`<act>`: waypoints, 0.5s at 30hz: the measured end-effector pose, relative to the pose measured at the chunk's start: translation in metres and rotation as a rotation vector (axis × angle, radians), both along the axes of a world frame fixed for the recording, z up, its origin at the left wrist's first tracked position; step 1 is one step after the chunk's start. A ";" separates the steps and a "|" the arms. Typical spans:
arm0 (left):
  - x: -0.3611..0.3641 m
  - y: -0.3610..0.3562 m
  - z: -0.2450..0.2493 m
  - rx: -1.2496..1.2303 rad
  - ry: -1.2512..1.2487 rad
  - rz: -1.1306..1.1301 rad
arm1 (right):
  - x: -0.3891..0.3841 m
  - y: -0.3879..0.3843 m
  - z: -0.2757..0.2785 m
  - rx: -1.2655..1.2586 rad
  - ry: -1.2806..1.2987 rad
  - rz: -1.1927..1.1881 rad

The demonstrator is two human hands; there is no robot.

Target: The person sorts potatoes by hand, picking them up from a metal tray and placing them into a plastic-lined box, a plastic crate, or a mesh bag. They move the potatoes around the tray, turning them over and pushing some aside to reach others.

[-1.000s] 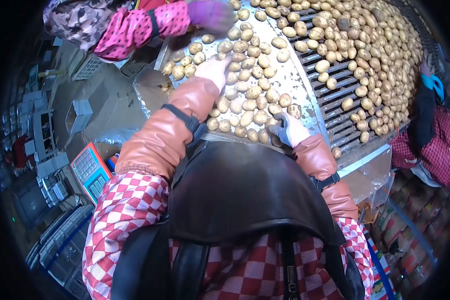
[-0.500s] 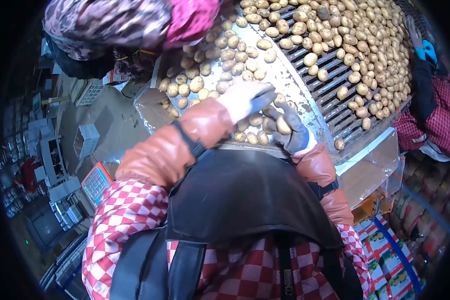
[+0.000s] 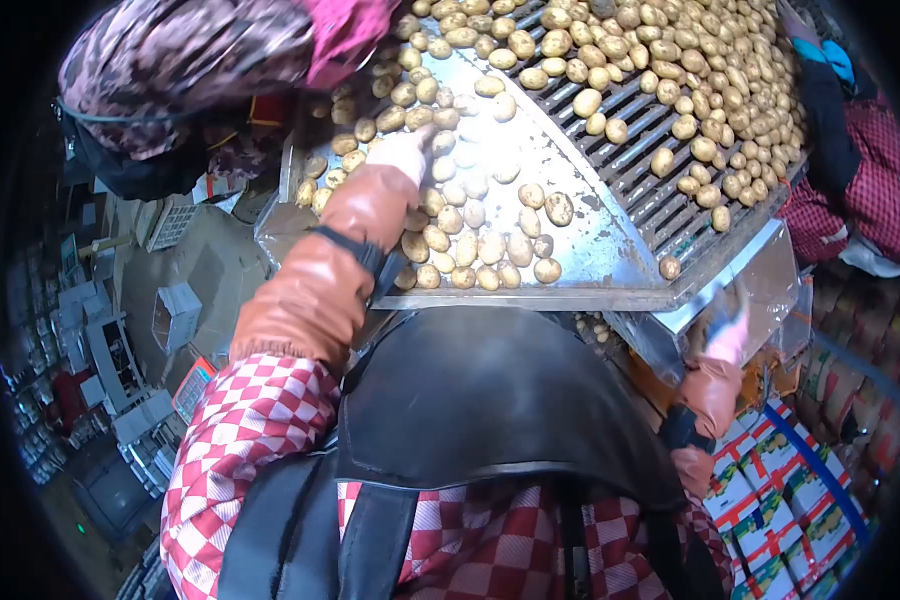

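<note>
My left hand [image 3: 402, 155], in a pale glove, reaches over the metal tray [image 3: 580, 240] and touches or nearly touches potatoes [image 3: 418, 118] on its left side. Its fingers are mostly hidden behind the wrist and lost in glare. Several potatoes [image 3: 491, 247] lie loose below and to the right of that hand. Off the tray's right corner, my right hand [image 3: 727, 325] is down beside a plastic-lined box [image 3: 765, 285]. Motion smears its gloved fingers, and no potato can be made out in them.
A slatted rack [image 3: 610, 150] heaped with potatoes adjoins the tray. One person in a patterned top [image 3: 190, 70] leans in at upper left; another in a red checked sleeve [image 3: 875, 165] works at right. Printed cartons [image 3: 795, 490] are stacked at lower right. A calculator-like device [image 3: 192, 388] is at left.
My right hand has left the tray, where it held a potato, and moved right and down beside the box. My left hand has moved left, away from it, over other potatoes.
</note>
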State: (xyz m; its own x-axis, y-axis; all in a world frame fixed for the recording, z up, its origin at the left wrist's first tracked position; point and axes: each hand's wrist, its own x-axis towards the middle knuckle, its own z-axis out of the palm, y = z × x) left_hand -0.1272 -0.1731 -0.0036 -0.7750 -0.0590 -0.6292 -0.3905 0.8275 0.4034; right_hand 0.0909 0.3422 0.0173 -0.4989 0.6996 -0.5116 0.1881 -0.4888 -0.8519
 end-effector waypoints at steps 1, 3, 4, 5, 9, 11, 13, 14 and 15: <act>-0.005 -0.004 -0.022 -0.235 0.184 -0.329 | -0.006 -0.033 0.004 0.341 -0.139 0.312; -0.024 -0.014 -0.041 -0.166 0.185 -0.395 | -0.017 -0.050 -0.046 0.733 -0.128 0.551; -0.022 -0.002 -0.008 -0.041 0.035 -0.227 | -0.026 -0.080 -0.042 0.438 0.049 0.510; -0.018 -0.002 -0.005 0.220 -0.021 0.104 | -0.033 -0.100 -0.037 0.765 0.063 0.694; 0.021 -0.001 0.014 -0.146 0.485 -0.231 | -0.045 -0.140 -0.014 0.222 -0.002 1.021; 0.040 0.028 0.013 0.667 0.274 -0.062 | -0.050 -0.156 -0.003 -0.132 0.111 0.920; 0.041 0.061 0.042 0.415 0.375 -0.713 | -0.050 -0.175 -0.008 -0.633 0.254 0.723; 0.032 0.072 0.032 0.632 0.142 -0.319 | -0.054 -0.183 -0.017 -0.670 0.221 0.689; 0.021 0.080 0.025 0.825 -0.089 0.086 | -0.059 -0.189 -0.022 -0.702 0.191 0.659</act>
State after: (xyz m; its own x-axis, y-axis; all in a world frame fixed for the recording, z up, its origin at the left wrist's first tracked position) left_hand -0.1057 -0.0929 0.0210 -0.7342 0.3906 -0.5552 -0.4981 0.2458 0.8316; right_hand 0.0322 0.1532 -0.0048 -0.7982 -0.1804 -0.5747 0.4937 -0.7426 -0.4526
